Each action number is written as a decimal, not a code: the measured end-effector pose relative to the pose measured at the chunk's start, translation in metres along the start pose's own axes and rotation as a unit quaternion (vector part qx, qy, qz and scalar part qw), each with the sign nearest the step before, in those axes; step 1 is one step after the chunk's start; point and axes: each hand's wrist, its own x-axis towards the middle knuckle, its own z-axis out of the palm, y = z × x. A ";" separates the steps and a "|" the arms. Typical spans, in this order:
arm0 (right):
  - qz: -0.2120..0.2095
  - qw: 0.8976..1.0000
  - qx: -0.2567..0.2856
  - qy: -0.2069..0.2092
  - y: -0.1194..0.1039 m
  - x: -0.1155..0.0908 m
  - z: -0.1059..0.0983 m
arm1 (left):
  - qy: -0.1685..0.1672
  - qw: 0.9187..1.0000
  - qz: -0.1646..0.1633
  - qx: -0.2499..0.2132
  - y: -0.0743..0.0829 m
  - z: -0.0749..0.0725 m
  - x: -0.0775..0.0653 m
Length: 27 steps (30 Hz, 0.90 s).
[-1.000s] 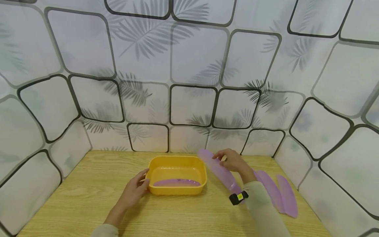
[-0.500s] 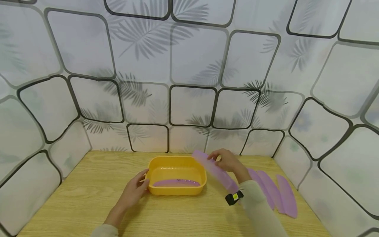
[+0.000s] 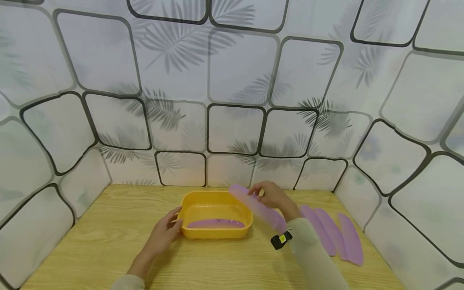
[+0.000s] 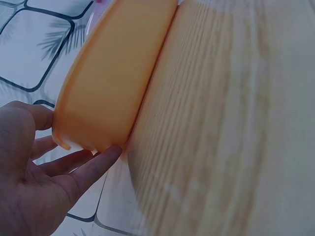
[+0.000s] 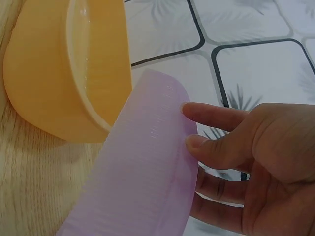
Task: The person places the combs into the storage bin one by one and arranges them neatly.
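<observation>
A yellow plastic basin stands on the wooden table with one purple comb lying inside along its near wall. At the basin's left end is my left hand, its thumb and fingers holding the rim and outer wall. My right hand pinches the curved edge of another purple comb between thumb and fingers. This comb slants, its far end over the basin's right rim. Fine teeth show along its left edge in the right wrist view, where the right hand is on its right side.
Several more purple combs lie side by side on the table's right part, beyond the right forearm. Patterned sheeting rises behind the table and on both sides. A small black device sits at the right wrist.
My right hand has moved left with the held comb, bringing its far end over the basin's right rim. The left hand and the basin stay in place.
</observation>
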 end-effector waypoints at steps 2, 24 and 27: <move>-0.003 1.000 -0.001 -0.002 -0.002 0.002 0.001 | -0.001 1.000 0.001 0.000 0.000 0.000 0.000; -0.027 0.999 -0.021 -0.026 -0.024 0.019 0.009 | 0.002 1.000 -0.005 -0.007 0.001 0.001 0.000; -0.033 0.999 -0.032 -0.024 -0.026 0.022 0.012 | 0.002 1.000 -0.005 -0.009 0.001 0.001 -0.001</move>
